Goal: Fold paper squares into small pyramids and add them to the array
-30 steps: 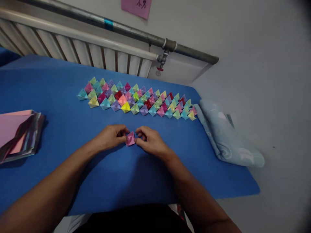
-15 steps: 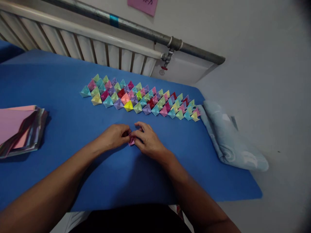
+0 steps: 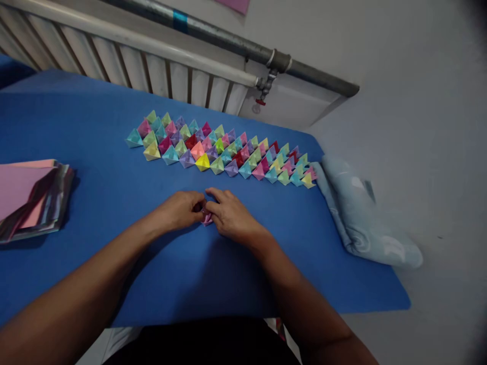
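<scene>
Between my two hands, low over the blue table, is a small pink folded paper boat (image 3: 206, 218), partly hidden by the fingers. My left hand (image 3: 185, 209) pinches its left side with thumb and forefinger. My right hand (image 3: 231, 214) grips its right side with thumb and fingers, its forefinger reaching over the top. Beyond the hands, several rows of folded paper boats (image 3: 203, 162) in yellow, green, blue, purple, pink and red stand upright, packed close together.
A stack of coloured paper sheets (image 3: 26, 197) lies at the left on the blue table (image 3: 152, 284). A folded pale blue cloth (image 3: 353, 218) rests over the right edge. Behind stand a white radiator (image 3: 133, 71) and a metal pipe (image 3: 224, 39) with a red-handled valve (image 3: 261, 101).
The right forefinger has shifted slightly left across the pink paper, and the fingers have closed in a little. Both hands keep hold of it. The view has tilted slightly.
</scene>
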{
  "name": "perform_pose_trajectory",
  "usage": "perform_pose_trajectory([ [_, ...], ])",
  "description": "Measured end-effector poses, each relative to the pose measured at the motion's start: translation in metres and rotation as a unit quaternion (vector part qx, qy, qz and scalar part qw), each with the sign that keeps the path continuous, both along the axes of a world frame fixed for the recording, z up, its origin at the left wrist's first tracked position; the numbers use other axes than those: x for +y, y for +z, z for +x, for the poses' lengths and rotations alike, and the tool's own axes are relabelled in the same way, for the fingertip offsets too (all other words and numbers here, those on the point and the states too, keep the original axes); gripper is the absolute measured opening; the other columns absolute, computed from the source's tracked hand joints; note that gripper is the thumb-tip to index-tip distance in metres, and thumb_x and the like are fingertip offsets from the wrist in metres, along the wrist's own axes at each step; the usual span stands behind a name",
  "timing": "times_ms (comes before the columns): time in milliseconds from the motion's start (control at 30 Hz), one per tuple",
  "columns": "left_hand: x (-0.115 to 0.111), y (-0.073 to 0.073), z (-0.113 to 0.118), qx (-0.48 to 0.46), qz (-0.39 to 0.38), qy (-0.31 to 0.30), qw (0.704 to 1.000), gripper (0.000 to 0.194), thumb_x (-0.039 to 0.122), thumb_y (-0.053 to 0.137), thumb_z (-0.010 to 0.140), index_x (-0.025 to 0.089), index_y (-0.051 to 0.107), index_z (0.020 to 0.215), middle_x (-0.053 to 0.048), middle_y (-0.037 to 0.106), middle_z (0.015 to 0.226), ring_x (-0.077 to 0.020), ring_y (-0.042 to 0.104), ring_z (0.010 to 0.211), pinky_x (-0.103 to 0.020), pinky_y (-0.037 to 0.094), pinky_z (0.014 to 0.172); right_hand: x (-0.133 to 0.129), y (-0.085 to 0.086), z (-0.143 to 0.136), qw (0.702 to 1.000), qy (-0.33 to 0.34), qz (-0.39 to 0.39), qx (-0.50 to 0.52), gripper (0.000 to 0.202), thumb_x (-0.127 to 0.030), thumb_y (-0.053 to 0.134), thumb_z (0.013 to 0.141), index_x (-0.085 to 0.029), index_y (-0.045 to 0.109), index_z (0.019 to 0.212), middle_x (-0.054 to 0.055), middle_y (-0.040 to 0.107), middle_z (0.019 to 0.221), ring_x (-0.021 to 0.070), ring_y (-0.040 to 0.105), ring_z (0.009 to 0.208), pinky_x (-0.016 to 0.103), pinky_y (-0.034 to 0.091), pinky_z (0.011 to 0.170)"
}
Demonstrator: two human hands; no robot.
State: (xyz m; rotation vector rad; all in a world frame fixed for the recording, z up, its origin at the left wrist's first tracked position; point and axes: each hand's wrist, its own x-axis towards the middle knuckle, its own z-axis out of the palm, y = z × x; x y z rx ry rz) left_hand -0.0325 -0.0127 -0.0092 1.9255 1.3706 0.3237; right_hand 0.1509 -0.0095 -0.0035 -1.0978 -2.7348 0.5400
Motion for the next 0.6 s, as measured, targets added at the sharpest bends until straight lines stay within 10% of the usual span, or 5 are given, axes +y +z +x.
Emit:
perform_pose_trajectory([
  [300, -0.001, -0.003, -0.003, -0.05, -0.005, 0.024, 0.998, 0.014, 0.029, 0.054, 0.075, 0.019, 0.062, 0.08, 0.002, 0.058, 0.064, -0.0136, 0.051, 0.059, -0.026, 0.035, 0.056, -0.005, 0.002, 0.022, 0.971, -0.134, -0.022, 0.199, 0.022, -0.008, 0.049, 0.081, -0.019, 0.065, 0.09, 0.003, 0.061, 0.092, 0.0149, 0.058, 0.087, 0.028, 0.045, 0.08],
  [600, -0.008, -0.003, -0.012, -0.106, 0.037, 0.001, 0.994, 0.016, 0.029, 0.054, 0.08, 0.02, 0.066, 0.083, -0.001, 0.062, 0.076, -0.0139, 0.055, 0.068, -0.027, 0.042, 0.064, -0.002, -0.002, 0.024, 0.98, -0.088, -0.084, 0.156, 0.015, -0.008, 0.051, 0.082, -0.018, 0.062, 0.078, -0.001, 0.057, 0.075, 0.0112, 0.053, 0.072, 0.023, 0.039, 0.07],
])
